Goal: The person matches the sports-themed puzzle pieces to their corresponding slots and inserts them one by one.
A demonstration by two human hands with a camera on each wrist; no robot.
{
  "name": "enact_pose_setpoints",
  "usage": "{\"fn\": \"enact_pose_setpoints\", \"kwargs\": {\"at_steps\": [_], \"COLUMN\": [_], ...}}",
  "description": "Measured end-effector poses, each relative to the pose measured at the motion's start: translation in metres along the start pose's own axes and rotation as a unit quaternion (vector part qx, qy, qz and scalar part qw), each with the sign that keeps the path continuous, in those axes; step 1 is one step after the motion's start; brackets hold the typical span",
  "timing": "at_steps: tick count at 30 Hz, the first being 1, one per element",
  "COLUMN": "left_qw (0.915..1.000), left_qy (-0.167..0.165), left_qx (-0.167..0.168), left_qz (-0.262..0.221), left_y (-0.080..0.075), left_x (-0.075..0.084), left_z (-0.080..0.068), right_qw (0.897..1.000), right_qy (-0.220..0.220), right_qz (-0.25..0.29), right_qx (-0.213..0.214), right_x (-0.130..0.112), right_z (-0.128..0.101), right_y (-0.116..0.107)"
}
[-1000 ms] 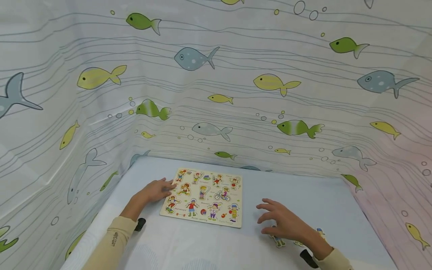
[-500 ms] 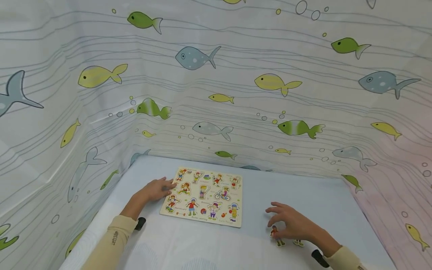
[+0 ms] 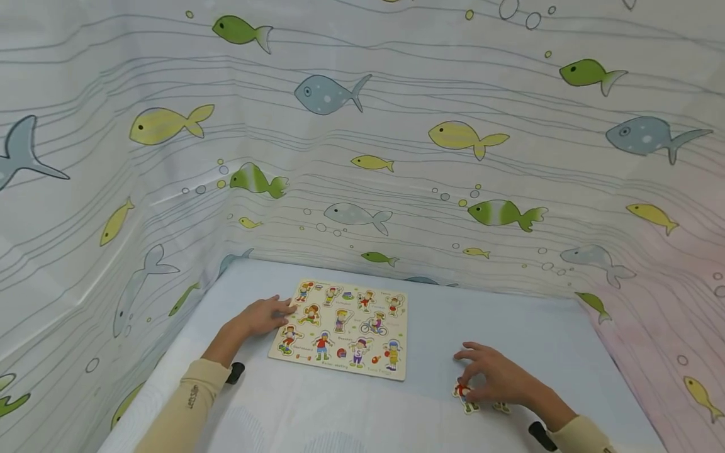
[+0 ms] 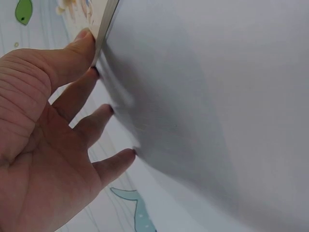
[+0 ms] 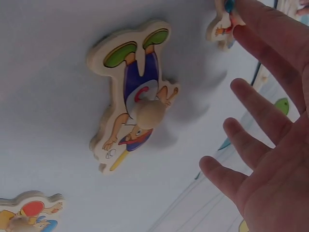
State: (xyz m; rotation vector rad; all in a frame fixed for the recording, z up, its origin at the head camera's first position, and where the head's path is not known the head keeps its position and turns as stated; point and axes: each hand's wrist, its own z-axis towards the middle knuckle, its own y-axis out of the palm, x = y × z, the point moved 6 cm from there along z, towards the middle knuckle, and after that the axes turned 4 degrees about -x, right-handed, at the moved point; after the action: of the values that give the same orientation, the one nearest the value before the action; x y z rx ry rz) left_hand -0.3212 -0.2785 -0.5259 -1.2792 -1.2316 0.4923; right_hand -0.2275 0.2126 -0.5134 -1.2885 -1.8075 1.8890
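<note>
A wooden peg puzzle board printed with sporting figures lies on the table. My left hand is at its left edge. In the left wrist view, the thumb of that hand touches the board's edge, while the other fingers extend to the tabletop. To the board's right, my right hand has thumb and forefinger at a red-shirted puzzle piece, apparently pinching its knob. Only part of this piece shows in the right wrist view, where the right hand's other fingers are spread.
A knobbed puzzle piece with green shoes lies under the right hand. Another piece with a blue cap lies farther off in the right wrist view. Fish-print sheeting stands around the pale tabletop.
My right hand has moved right and toward me, and its thumb and forefinger have closed in on the red-shirted puzzle piece. My left hand stays at the board's edge.
</note>
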Motion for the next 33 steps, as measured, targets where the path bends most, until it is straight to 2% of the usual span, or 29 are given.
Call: {"fn": "enact_pose_setpoints", "kwargs": {"at_steps": [5, 12, 17, 25, 33], "left_qw": [1.0, 1.0, 0.9999, 1.0, 0.9999], "left_qy": [-0.001, 0.003, 0.0, -0.005, -0.009], "left_qx": [0.002, 0.003, -0.002, -0.002, -0.001], "left_qz": [-0.004, -0.008, -0.01, -0.006, -0.008], "left_y": [-0.001, -0.001, 0.001, 0.0, -0.001], "left_x": [0.0, 0.001, 0.001, 0.002, 0.001], "left_z": [0.0, -0.001, 0.0, -0.001, -0.001], "right_qw": [1.0, 1.0, 1.0, 1.0, 0.998], "right_qy": [0.002, 0.001, 0.018, -0.009, -0.037], "right_qz": [-0.015, -0.003, 0.006, 0.004, -0.027], "right_qx": [0.003, 0.002, -0.008, 0.009, 0.042], "right_x": [0.001, 0.001, 0.002, -0.003, -0.019], "right_z": [0.0, -0.001, -0.001, 0.001, 0.009], "right_y": [0.0, 0.001, 0.0, -0.012, -0.028]}}
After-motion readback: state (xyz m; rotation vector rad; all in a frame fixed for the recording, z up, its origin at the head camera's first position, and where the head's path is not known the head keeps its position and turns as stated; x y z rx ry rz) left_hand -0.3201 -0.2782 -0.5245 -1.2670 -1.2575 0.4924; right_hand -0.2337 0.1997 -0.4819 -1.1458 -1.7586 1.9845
